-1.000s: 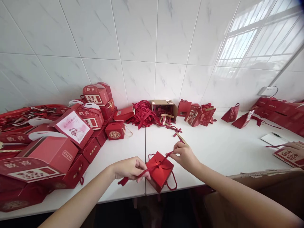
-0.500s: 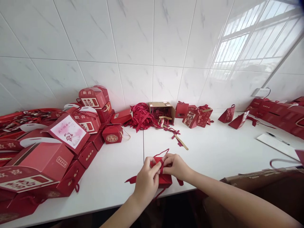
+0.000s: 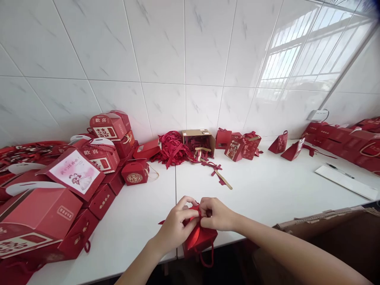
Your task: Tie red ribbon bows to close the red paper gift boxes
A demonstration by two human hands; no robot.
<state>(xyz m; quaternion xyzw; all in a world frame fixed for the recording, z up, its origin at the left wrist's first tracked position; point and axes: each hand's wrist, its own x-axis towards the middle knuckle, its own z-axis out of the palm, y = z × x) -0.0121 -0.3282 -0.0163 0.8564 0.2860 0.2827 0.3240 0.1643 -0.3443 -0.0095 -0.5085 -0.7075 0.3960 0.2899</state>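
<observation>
At the table's front edge lies a small red box (image 3: 209, 237), partly covered by my hands. A shiny red ribbon (image 3: 194, 234) hangs across its left part, and a red cord loop (image 3: 212, 255) droops from its front, below the tabletop. My left hand (image 3: 177, 225) is closed, thumb and fingertips pinching the ribbon above the box. Right against it, my right hand (image 3: 219, 213) is closed too, with curled fingers gripping the ribbon at the same spot. The exact shape of the ribbon between the fingertips is hidden.
Many red gift boxes (image 3: 103, 198) are stacked at the left. A tangle of red ribbons (image 3: 172, 148) and an open cardboard box (image 3: 196, 132) stand by the wall. Triangular boxes (image 3: 278, 143), a white strip (image 3: 346, 182) and a pen (image 3: 340, 170) lie right; below is a large carton (image 3: 314, 225).
The red box has shifted toward me, to the table's edge, and its cord now hangs down in front. Both hands are closer together, and a broad ribbon length now shows beneath them.
</observation>
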